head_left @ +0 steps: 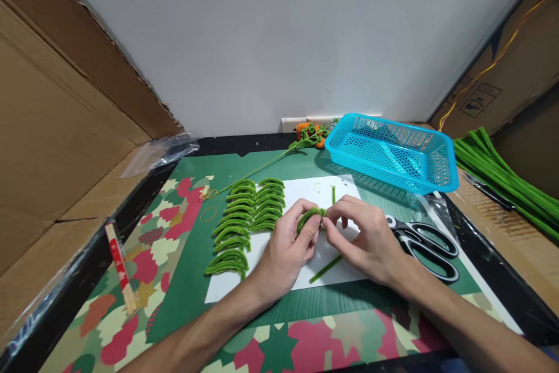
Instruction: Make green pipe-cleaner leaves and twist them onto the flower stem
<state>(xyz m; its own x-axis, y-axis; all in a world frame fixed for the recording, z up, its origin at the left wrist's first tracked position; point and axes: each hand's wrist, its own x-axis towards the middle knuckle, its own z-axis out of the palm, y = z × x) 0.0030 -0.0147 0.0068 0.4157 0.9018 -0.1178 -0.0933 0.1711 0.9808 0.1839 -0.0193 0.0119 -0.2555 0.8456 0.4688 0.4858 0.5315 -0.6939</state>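
Between my fingers is a green pipe-cleaner leaf [307, 219], curved and fuzzy. My left hand [293, 239] pinches its body. At the leaf's right end, the thumb and forefinger of my right hand [361, 233] close on its tip. Under both hands lies a white sheet of paper [262, 268]. One straight green pipe-cleaner piece [325, 269] rests on it below my hands, and a short upright piece [333, 194] shows just above them. Left of my hands, finished-looking green leaves [231, 233] are lined up in two columns, partly overlapping.
Black-and-grey scissors [430, 245] lie right of my right hand. A blue plastic basket [393, 152] stands behind, beside an orange flower with a green stem [308, 134]. Green pipe cleaners [506, 181] are bundled far right. A red-wrapped wooden stick pack [120, 265] lies left. Cardboard walls flank the table.
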